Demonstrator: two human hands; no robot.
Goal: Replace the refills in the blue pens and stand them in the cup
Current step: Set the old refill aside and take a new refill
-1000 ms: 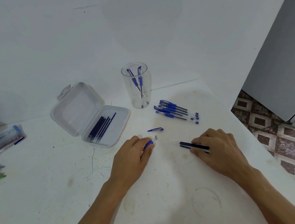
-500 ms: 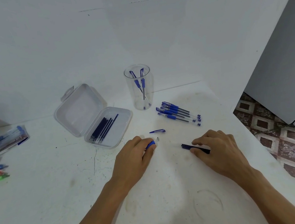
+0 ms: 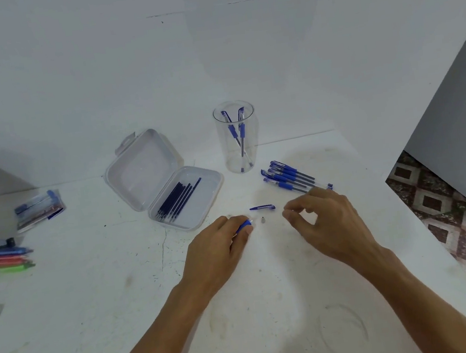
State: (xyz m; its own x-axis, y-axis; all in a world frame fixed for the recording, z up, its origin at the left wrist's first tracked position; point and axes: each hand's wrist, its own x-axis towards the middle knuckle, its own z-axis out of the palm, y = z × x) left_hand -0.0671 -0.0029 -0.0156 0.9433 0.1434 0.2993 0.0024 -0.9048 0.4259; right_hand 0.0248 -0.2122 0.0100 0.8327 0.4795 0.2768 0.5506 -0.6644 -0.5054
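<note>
At the white table's point(image 3: 91, 286) middle my left hand point(image 3: 217, 247) curls round a clear blue-grip pen barrel point(image 3: 244, 226); my right hand point(image 3: 324, 220), fingers loosely curled, looks empty, so fetching a dark refill point(image 3: 180, 197) seems next.

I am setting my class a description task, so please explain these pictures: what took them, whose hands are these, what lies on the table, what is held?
No machine here: one camera worn on a person's head looks down at their own hands. On the table stands a clear cup with two blue pens in it. Left of it lies an open plastic case holding dark refills; right of it, a row of blue pens. A pen cap and a small metal tip lie between the hands. The left hand grips a pen barrel with a blue grip. The right hand has thumb and forefinger curled together; whether they pinch anything cannot be told.
</note>
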